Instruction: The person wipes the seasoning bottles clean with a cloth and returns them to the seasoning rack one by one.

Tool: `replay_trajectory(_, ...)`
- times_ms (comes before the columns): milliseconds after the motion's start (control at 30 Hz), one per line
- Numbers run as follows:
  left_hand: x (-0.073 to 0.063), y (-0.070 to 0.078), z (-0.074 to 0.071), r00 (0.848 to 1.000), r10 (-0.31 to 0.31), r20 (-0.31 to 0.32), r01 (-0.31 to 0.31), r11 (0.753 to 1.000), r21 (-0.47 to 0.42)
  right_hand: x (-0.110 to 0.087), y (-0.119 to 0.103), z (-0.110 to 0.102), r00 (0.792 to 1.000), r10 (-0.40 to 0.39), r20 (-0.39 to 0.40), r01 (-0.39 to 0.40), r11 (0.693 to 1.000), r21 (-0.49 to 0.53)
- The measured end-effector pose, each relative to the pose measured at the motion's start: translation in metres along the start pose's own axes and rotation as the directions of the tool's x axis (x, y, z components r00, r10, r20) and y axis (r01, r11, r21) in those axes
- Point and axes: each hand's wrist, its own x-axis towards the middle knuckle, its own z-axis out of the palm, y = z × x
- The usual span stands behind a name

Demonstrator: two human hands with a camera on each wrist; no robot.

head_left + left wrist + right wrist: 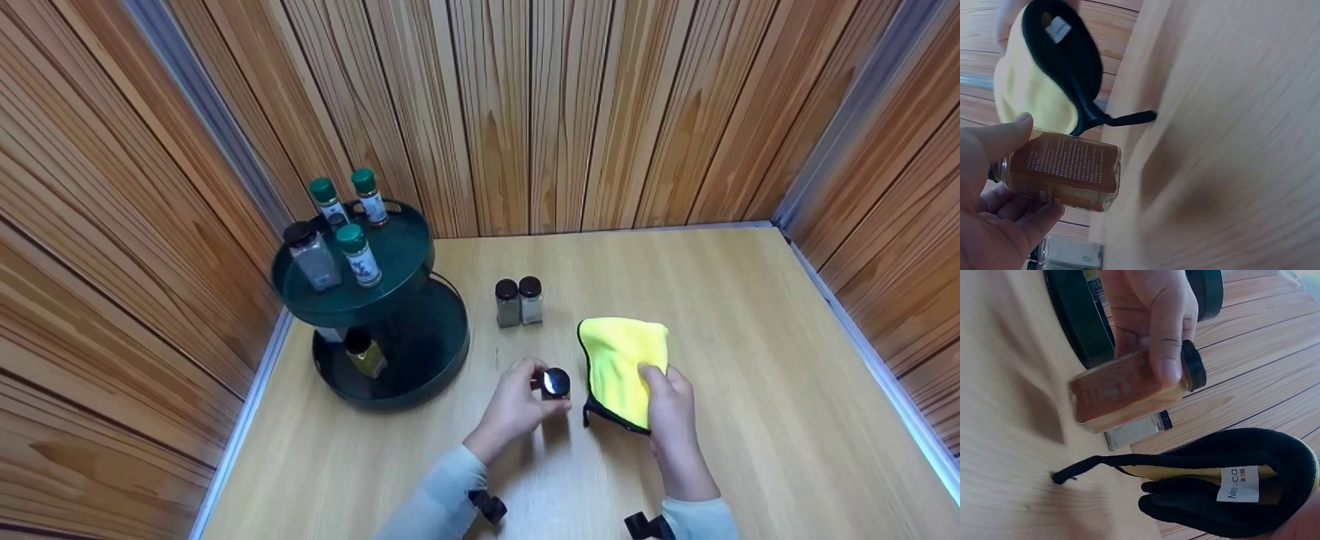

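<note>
In front of me, the person's left hand (516,405) has its grip closed around a dark-capped bottle (556,384) with brown content, thumb on one side and fingers on the other. The bottle is above the near middle of the worktop (757,360). Just to the right, the right hand (670,405) holds a yellow cloth (619,364) with black edge; its grip is narrow on the folds. Farther, two dark-capped jars (531,301) stand side by side. At left is a green two-level stand (401,251), which carries green-capped bottles (363,259) on its upper level.
</note>
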Motion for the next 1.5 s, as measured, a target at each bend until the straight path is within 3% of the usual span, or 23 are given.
replay_trajectory(233, -0.002, -0.003, 0.007, 0.999, -0.036, 0.026, 0.035, 0.999, 0.008, 0.002, -0.008, 0.010, 0.997, -0.007, 0.072, 0.014, 0.996, -0.089)
replay_trajectory(467, -0.004, -0.005, 0.013, 0.999, 0.035, 0.028, -0.034, 0.999, -0.014, 0.003, -0.011, 0.021, 0.983, 0.061, 0.175, -0.025, 0.979, -0.201)
replay_trajectory(700, -0.005, -0.007, 0.018, 0.998, 0.043, 0.042, -0.045, 0.997, 0.060, 0.000, -0.011, 0.032, 0.981, 0.007, 0.196, 0.056, 0.949, -0.312)
replay_trajectory(900, -0.006, -0.010, 0.021, 0.999, -0.010, 0.051, 0.009, 1.000, 0.025, -0.002, -0.011, 0.041, 0.976, -0.024, 0.215, 0.114, 0.903, -0.415)
replay_trajectory(1067, -0.005, -0.013, 0.023, 0.998, -0.028, 0.059, 0.033, 0.996, -0.082, -0.005, -0.009, 0.044, 0.949, -0.122, 0.290, 0.259, 0.825, -0.502)
replay_trajectory(1200, -0.004, -0.014, 0.023, 0.997, -0.025, 0.071, 0.033, 0.993, -0.114, -0.009, -0.004, 0.046, 0.895, -0.205, 0.396, 0.408, 0.737, -0.539)
replay_trajectory(1367, -0.005, -0.012, 0.022, 0.998, -0.023, 0.051, 0.028, 0.994, -0.102, -0.014, 0.001, 0.049, 0.812, -0.283, 0.511, 0.569, 0.580, -0.583)
replay_trajectory(1500, -0.007, -0.011, 0.020, 0.999, 0.031, 0.024, -0.028, 0.994, -0.105, -0.017, 0.006, 0.048, 0.749, -0.352, 0.561, 0.660, 0.460, -0.594)
